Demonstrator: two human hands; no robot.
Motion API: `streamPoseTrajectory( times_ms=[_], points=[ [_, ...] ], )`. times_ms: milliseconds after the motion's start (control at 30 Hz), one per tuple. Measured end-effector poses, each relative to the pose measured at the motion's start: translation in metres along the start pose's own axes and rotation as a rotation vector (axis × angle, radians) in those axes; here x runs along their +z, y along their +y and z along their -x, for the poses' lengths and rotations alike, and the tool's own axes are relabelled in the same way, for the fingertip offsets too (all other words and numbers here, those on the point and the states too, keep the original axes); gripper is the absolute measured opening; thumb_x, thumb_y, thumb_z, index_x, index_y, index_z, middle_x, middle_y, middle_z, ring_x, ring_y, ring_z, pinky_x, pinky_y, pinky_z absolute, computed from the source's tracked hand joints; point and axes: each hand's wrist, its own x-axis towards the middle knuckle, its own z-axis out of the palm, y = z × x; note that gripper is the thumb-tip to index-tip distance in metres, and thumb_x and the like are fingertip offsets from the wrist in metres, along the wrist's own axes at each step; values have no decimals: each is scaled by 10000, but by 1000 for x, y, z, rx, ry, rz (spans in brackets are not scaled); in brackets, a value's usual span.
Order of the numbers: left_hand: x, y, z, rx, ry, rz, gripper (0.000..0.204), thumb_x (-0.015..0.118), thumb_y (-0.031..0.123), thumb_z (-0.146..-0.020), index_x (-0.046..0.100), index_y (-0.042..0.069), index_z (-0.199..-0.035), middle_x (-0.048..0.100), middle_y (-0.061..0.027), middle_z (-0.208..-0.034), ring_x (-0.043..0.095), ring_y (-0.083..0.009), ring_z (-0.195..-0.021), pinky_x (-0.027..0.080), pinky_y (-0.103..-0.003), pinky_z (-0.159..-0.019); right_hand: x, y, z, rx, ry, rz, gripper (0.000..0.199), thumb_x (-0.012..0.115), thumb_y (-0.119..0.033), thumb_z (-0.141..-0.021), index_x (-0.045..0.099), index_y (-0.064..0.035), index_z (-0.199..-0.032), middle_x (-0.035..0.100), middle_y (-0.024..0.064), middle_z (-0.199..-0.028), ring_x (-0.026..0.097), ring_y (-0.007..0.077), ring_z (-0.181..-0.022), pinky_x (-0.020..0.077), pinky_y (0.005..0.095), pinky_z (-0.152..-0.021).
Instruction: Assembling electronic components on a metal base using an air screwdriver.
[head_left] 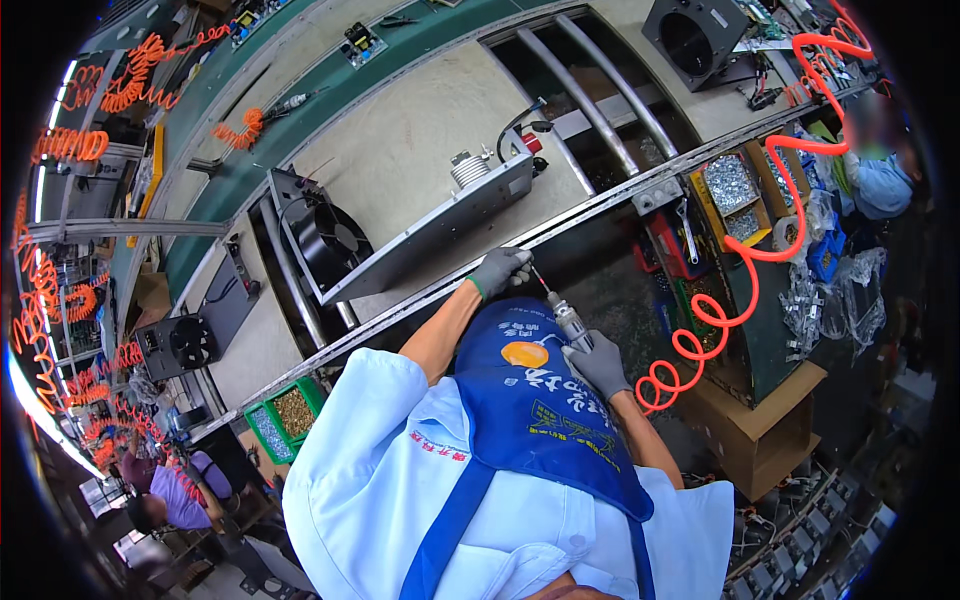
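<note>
Grey work gloves cover both my hands. My right hand (600,366) is wrapped round a silver air screwdriver (567,320), whose thin bit points up toward my left hand. My left hand (500,272) is at the bench's near edge, its fingers pinched together close by the bit tip; whatever they hold is too small to make out. Just beyond it, a grey metal panel (430,228) stands on edge on the bench. A black fan (332,232) is fixed at its left end, and a ribbed silver part (468,168) and black cable sit behind its right end.
An orange coiled hose (712,312) hangs at my right. Boxes of small metal parts (730,185) stand beside a wrench (687,228). Metal rollers (580,100) cross a gap in the bench. Green bins (282,415) hold fasteners at left. Other people (185,490) work nearby.
</note>
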Motion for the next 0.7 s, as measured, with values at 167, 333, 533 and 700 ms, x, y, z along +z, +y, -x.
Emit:
streamPoseTrajectory(
  times_ms=[167,333,533,700],
  points=[
    [-23,-1,-1,-31,-148,274,206,650,244,-1012,672,45,-1058,652,-21,-833,615,-98,-694,483,-233,-567,6,-6,-10,-3,-17,1,450,801,-416,-770,661,-23,-940,703,228,-891,694,413,-876,520,483,-757],
    [-30,9,-13,-83,-75,-16,337,620,359,-1020,672,35,-1098,659,-36,-837,628,-100,-708,495,-237,-587,10,-24,-17,25,38,108,449,799,-419,-771,661,-32,-951,701,226,-904,690,411,-888,523,485,-769],
    [-45,-2,-50,80,404,-1012,440,538,405,-1027,665,-1,-1139,708,-218,-1017,706,-346,-925,562,-454,-772,5,-55,-20,183,25,-136,414,801,-376,-790,668,-29,-975,706,207,-893,705,378,-864,530,453,-757],
    [-68,-28,-99,199,446,-1280,440,539,264,-985,528,34,-1359,604,-316,-1253,618,-483,-1096,482,-543,-987,10,-67,-31,98,61,-69,425,801,-382,-791,669,-24,-978,709,208,-897,708,376,-877,532,453,-767]
  ],
)
